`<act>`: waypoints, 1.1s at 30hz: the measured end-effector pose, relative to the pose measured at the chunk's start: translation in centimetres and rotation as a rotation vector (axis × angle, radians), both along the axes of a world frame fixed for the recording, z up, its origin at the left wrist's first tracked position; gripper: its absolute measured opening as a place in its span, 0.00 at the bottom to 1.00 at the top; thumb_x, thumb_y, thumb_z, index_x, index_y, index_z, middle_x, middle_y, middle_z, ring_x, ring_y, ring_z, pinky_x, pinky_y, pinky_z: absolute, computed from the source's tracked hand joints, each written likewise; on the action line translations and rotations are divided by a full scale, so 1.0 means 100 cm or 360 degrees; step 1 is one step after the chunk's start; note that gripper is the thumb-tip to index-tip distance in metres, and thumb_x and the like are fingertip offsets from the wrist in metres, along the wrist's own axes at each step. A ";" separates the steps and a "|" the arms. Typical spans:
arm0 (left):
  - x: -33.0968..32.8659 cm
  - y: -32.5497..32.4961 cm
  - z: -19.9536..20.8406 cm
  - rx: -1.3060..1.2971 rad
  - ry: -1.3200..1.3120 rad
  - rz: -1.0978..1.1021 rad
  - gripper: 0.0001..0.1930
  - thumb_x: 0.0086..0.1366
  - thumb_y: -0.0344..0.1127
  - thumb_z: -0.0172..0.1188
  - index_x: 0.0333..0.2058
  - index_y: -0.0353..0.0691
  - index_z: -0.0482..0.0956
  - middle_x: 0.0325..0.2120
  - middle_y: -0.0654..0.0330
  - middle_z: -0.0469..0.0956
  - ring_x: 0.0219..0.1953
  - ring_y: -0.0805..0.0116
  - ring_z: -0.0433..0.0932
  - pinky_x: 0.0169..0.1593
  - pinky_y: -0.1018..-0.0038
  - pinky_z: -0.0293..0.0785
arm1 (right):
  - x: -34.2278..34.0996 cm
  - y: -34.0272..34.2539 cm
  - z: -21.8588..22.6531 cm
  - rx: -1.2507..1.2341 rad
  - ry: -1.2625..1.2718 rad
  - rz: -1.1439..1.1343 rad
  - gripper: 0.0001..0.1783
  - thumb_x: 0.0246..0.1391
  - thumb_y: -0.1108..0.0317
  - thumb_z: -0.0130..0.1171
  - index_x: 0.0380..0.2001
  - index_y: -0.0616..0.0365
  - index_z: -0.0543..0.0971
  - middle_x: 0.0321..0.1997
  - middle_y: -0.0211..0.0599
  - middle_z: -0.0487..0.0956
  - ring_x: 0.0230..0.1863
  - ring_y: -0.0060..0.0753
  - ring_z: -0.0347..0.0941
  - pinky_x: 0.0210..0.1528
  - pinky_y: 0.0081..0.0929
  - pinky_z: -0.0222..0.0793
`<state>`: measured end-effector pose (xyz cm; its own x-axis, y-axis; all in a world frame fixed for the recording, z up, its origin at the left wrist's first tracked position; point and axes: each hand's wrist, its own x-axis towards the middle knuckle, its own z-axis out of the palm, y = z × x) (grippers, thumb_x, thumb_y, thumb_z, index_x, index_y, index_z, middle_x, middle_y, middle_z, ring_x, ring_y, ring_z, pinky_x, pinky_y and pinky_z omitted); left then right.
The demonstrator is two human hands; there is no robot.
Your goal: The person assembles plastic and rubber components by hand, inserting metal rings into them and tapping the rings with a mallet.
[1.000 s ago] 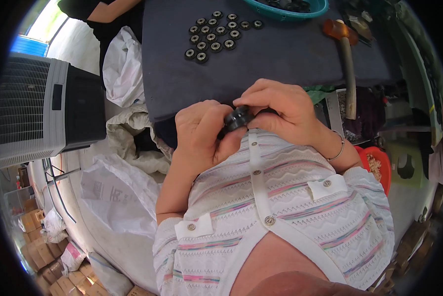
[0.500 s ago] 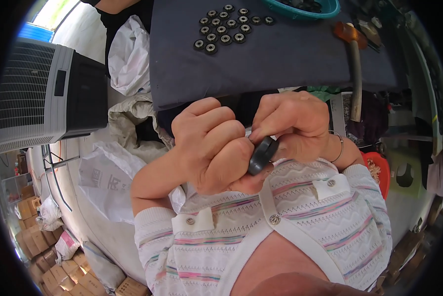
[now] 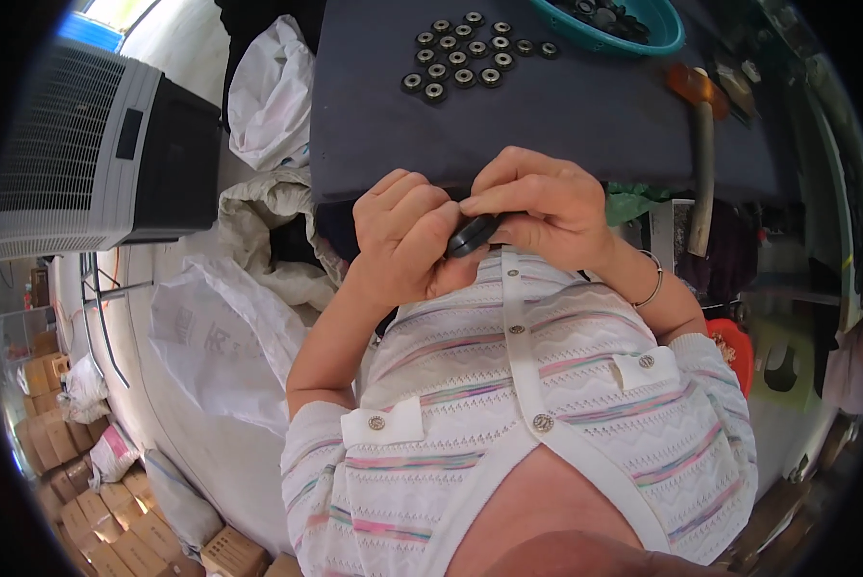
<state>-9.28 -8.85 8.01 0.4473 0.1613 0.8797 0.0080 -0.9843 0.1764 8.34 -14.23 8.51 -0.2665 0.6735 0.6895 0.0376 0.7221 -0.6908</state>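
Just in front of the table edge, both my hands hold a black round wheel (image 3: 472, 236), tilted, with its grooved rim showing. My left hand (image 3: 404, 238) has its fingers curled around one side of the wheel. Thumb and fingers of my right hand (image 3: 551, 207) pinch it from the other side; whatever lies between those fingertips is too small to make out. Beyond them, several black wheels with metal bearing centres (image 3: 464, 78) lie flat on the dark grey tabletop (image 3: 566, 120).
A teal basket (image 3: 633, 48) of dark parts stands at the far edge. An orange-headed mallet (image 3: 702, 178) lies at the right, its handle overhanging the table. A large air cooler (image 3: 176, 154) and a white sack (image 3: 229, 337) are on the left; a red basin (image 3: 734, 351) is at the right.
Both hands have moved away from my chest toward the table edge, carrying the black wheel, which now tilts flatter. The view has shifted slightly.
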 end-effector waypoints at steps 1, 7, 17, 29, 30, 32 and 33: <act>-0.003 0.000 -0.004 -0.0052 0.0009 0.0040 0.10 0.46 0.35 0.61 0.21 0.37 0.69 0.15 0.62 0.67 0.14 0.68 0.64 0.19 0.74 0.57 | -0.002 0.003 -0.003 -0.0070 -0.0014 0.0000 0.14 0.47 0.70 0.63 0.37 0.65 0.79 0.33 0.42 0.76 0.29 0.27 0.73 0.29 0.18 0.68; -0.051 -0.008 -0.040 -0.0958 -0.0036 0.0505 0.06 0.51 0.32 0.59 0.26 0.37 0.74 0.17 0.59 0.70 0.17 0.63 0.69 0.23 0.72 0.65 | -0.012 0.013 -0.017 -0.0616 0.0171 0.0067 0.20 0.43 0.86 0.58 0.43 0.65 0.76 0.35 0.39 0.75 0.33 0.22 0.76 0.36 0.15 0.72; -0.135 0.036 -0.124 -0.2691 -0.1574 0.0751 0.19 0.65 0.46 0.50 0.37 0.32 0.74 0.14 0.65 0.67 0.14 0.75 0.63 0.19 0.80 0.58 | 0.051 0.025 -0.032 -0.0735 0.0362 -0.0354 0.10 0.52 0.80 0.54 0.40 0.68 0.76 0.32 0.36 0.75 0.29 0.21 0.73 0.31 0.17 0.71; 0.033 0.105 -0.083 -0.0445 0.0659 0.0974 0.12 0.55 0.35 0.59 0.40 0.45 0.78 0.24 0.58 0.73 0.25 0.57 0.75 0.28 0.66 0.70 | 0.183 0.104 0.013 -0.0457 -0.0435 -0.1552 0.09 0.48 0.71 0.58 0.34 0.63 0.79 0.25 0.37 0.78 0.26 0.25 0.75 0.31 0.22 0.70; 0.034 0.102 -0.084 -0.0426 0.0680 0.1019 0.12 0.55 0.36 0.59 0.39 0.45 0.78 0.24 0.59 0.73 0.26 0.57 0.75 0.28 0.65 0.70 | 0.193 0.112 0.013 -0.0439 -0.0685 -0.1630 0.09 0.46 0.70 0.58 0.32 0.62 0.80 0.26 0.42 0.78 0.30 0.36 0.76 0.34 0.31 0.70; 0.037 0.100 -0.082 -0.0398 0.0695 0.1053 0.11 0.54 0.37 0.59 0.38 0.45 0.78 0.24 0.59 0.73 0.27 0.57 0.75 0.29 0.64 0.70 | 0.210 0.131 0.012 -0.0420 -0.1155 -0.1627 0.10 0.46 0.69 0.56 0.31 0.61 0.80 0.29 0.44 0.79 0.34 0.44 0.76 0.38 0.36 0.70; 0.036 0.100 -0.077 -0.0427 0.0657 0.0987 0.10 0.54 0.36 0.59 0.37 0.45 0.77 0.24 0.59 0.73 0.27 0.57 0.75 0.29 0.64 0.70 | 0.216 0.144 0.009 -0.0442 -0.1337 -0.1585 0.10 0.46 0.68 0.56 0.31 0.60 0.81 0.31 0.45 0.79 0.36 0.45 0.76 0.39 0.38 0.70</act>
<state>-5.64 1.15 0.31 0.4881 0.6710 0.5581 0.6575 -0.7033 0.2704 29.99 0.18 9.40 0.1447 0.9184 0.3684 0.9482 -0.0222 -0.3170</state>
